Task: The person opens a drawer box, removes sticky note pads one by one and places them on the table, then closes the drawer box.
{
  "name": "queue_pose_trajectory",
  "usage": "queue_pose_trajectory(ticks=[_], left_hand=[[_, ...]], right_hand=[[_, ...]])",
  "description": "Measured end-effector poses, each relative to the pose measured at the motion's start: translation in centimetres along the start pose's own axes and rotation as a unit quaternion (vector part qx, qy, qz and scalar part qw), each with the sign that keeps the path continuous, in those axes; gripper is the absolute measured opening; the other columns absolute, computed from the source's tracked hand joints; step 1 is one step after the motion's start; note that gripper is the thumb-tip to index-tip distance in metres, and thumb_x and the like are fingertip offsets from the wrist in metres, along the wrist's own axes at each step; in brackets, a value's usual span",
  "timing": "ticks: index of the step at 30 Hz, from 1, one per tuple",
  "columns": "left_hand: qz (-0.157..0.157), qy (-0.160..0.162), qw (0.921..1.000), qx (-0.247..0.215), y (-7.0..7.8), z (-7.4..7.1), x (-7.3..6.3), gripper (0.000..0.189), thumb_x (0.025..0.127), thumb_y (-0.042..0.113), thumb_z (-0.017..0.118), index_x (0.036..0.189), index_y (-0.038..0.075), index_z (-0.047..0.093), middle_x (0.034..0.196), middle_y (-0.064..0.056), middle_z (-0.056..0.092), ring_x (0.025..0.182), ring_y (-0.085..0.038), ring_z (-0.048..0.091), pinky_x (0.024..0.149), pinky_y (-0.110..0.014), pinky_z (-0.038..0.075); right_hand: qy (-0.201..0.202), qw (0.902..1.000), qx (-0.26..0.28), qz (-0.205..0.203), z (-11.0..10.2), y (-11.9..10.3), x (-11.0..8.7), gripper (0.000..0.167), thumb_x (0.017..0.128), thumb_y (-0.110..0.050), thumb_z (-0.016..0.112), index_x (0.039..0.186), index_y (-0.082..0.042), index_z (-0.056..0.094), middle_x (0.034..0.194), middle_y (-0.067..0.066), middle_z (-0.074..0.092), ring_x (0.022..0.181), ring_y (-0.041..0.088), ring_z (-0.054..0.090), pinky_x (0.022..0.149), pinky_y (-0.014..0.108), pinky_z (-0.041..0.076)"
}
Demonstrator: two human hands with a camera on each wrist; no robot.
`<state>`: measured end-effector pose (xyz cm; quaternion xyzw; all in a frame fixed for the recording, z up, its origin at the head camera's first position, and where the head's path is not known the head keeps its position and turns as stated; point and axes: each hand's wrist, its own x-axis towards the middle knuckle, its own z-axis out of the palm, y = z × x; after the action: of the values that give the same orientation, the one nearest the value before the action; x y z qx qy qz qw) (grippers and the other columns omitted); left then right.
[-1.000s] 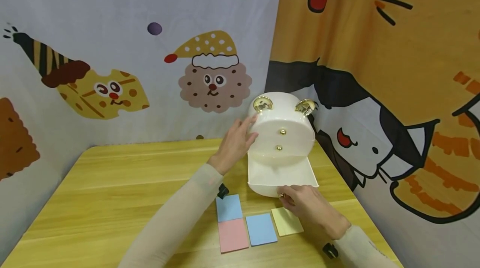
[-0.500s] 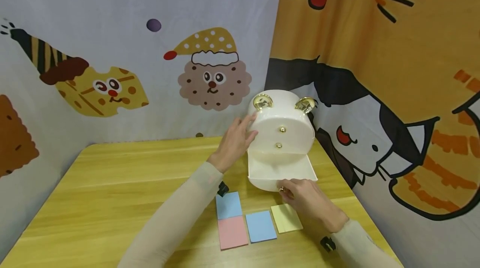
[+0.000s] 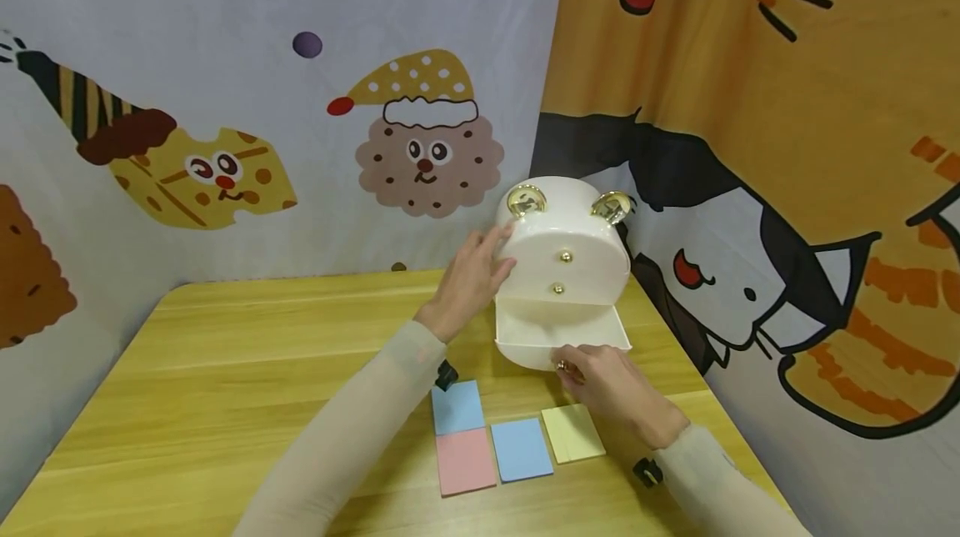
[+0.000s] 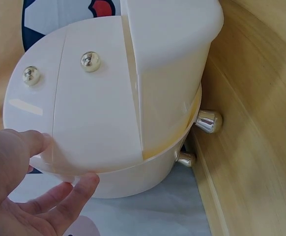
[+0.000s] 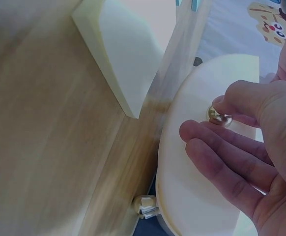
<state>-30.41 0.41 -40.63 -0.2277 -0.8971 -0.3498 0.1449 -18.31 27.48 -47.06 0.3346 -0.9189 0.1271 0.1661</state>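
A white rounded storage box (image 3: pixel 581 241) with gold ears and several gold knobs stands at the back right of the table, on short gold feet in the left wrist view. Its bottom drawer (image 3: pixel 555 326) is pulled part way out, and the inside that shows holds nothing. My right hand (image 3: pixel 611 387) pinches the drawer's gold knob (image 5: pixel 217 117) between thumb and fingers. My left hand (image 3: pixel 468 278) rests on the box's left side, its fingers (image 4: pixel 76 196) spread and touching the edge of the front.
Two blue sticky-note pads (image 3: pixel 522 449), a pink pad (image 3: pixel 465 462) and a yellow pad (image 3: pixel 573 434) lie on the wooden table (image 3: pixel 247 387) in front of the box. A cartoon-printed curtain (image 3: pixel 420 3) hangs close behind the box.
The bottom drawer has slid some way into the box, my right hand moving with it on the knob. My left hand stays against the box's side.
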Motion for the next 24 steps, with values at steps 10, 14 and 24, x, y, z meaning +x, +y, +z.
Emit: queue_pose_trajectory(ticks=[10, 14, 24], left_hand=[[0.006, 0.007, 1.0000, 0.001, -0.1, 0.2, 0.1, 0.061, 0.118, 0.031, 0.072, 0.175, 0.022, 0.051, 0.131, -0.020, 0.067, 0.101, -0.030, 0.070, 0.090, -0.044, 0.069], [0.008, 0.008, 0.9999, 0.002, -0.1, 0.2, 0.0, 0.062, 0.118, 0.031, 0.072, 0.175, 0.021, 0.051, 0.131, -0.020, 0.068, 0.100, -0.029, 0.070, 0.089, -0.043, 0.069], [0.004, 0.005, 1.0000, 0.006, 0.0, 0.2, 0.0, 0.062, 0.119, 0.032, 0.071, 0.176, 0.023, 0.049, 0.134, -0.020, 0.068, 0.102, -0.030, 0.073, 0.091, -0.044, 0.071]], right_hand=[[0.005, 1.0000, -0.007, 0.005, 0.7, 1.0, 0.9, 0.024, 0.091, 0.000, 0.094, 0.105, -0.014, 0.082, 0.078, -0.011, 0.070, 0.068, -0.003, 0.050, 0.061, 0.016, 0.045], [0.004, 0.9999, -0.009, 0.009, 0.8, 1.2, 1.1, 0.024, 0.091, 0.001, 0.094, 0.104, -0.014, 0.082, 0.078, -0.010, 0.070, 0.068, -0.003, 0.050, 0.061, 0.017, 0.046], [0.023, 0.9997, -0.007, -0.009, 1.2, 2.0, 1.9, 0.026, 0.089, 0.004, 0.095, 0.102, -0.013, 0.080, 0.078, -0.010, 0.069, 0.068, -0.001, 0.052, 0.061, 0.018, 0.047]])
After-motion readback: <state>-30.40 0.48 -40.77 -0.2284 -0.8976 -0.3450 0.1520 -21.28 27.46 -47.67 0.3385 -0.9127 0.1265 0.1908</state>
